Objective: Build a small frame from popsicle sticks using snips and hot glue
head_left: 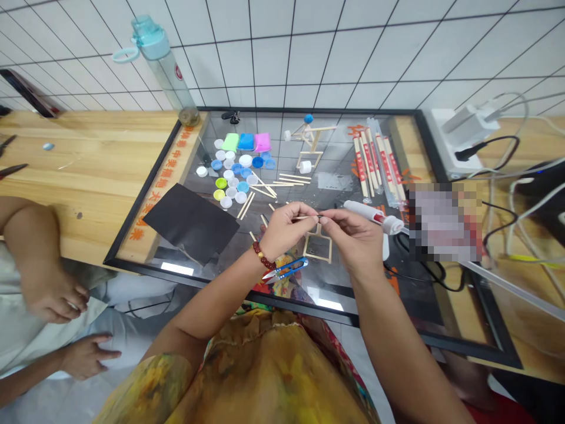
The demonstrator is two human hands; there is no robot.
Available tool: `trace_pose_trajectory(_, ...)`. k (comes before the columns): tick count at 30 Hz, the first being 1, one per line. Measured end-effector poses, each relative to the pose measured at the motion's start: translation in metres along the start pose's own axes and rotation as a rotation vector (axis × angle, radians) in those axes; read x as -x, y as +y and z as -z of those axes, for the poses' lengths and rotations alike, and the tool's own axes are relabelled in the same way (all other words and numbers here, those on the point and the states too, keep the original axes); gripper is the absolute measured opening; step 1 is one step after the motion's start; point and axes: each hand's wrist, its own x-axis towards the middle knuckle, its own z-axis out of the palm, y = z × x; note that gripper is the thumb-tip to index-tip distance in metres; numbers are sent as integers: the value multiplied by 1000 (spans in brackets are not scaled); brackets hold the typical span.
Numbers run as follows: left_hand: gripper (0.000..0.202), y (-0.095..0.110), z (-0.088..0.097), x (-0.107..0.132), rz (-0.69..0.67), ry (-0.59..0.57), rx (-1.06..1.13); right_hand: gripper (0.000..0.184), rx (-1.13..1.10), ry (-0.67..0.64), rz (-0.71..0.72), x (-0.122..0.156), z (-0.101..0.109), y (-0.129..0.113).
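Over the near middle of the glass-topped board, my left hand (285,228) and my right hand (356,238) meet fingertip to fingertip. A thin pale wooden stick (303,218) shows between the closed left fingers. At its right end the right thumb and forefinger pinch something small and dark, too small to name. Just below the hands lies a frame of joined wooden sticks (330,250). Blue-handled thread snips (291,270) are near my left wrist. A white tube-shaped tool (364,211) with a red part is behind my right hand.
Small coloured cups (246,160), clay packets (246,142), loose sticks (295,178) and a stick model (314,138) stand farther back. Black paper (190,224) is at left, wrapped chopsticks (378,162) and cables (498,206) at right. Another person's hand (53,294) is at far left.
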Motion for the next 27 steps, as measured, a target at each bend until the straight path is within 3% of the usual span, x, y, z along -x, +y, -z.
trace_pose_trajectory(11, 10, 0, -3, 2, -101, 47, -131, 11, -36, 8, -3, -1, 1, -6)
trace_pose_trajectory(20, 9, -3, -3, 4, -121, 28, -208, 13, 93, 1, 34, 1, 4, 0)
trace_pose_trajectory(27, 11, -5, 0, -3, 6, -16, 5, 18, -10, 35, -15, -1, -1, -2)
